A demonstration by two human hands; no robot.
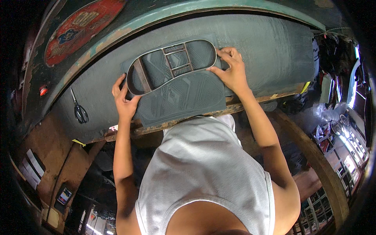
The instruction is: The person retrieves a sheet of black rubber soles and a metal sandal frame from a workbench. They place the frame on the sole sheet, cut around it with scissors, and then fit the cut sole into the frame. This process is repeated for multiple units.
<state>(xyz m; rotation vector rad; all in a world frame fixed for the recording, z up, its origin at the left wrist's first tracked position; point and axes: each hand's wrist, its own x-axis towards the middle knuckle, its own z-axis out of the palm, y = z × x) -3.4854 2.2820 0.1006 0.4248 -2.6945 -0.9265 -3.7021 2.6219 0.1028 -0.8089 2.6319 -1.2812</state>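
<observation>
Both hands brace sole-shaped metal cutting die (pixel 172 64) on patterned rubber sheet (pixel 188 98), near tabletop (pixel 266 51) front edge | left hand (pixel 124 102), right hand (pixel 232 70): fingers curled on die's rim, steadying it | scissors (pixel 79 110) left.

On the grey work surface (pixel 258 51) there are 2 hands, the left hand (pixel 124 101) and the right hand (pixel 231 70), both on 1 sole-shaped metal cutting frame (pixel 172 64). That frame lies on 1 dark patterned rubber sheet (pixel 184 98). There is 1 pair of scissors (pixel 79 110) to the left. The machine body behind carries 1 red oval plate (pixel 80 27) and 1 small red button (pixel 43 91).
</observation>
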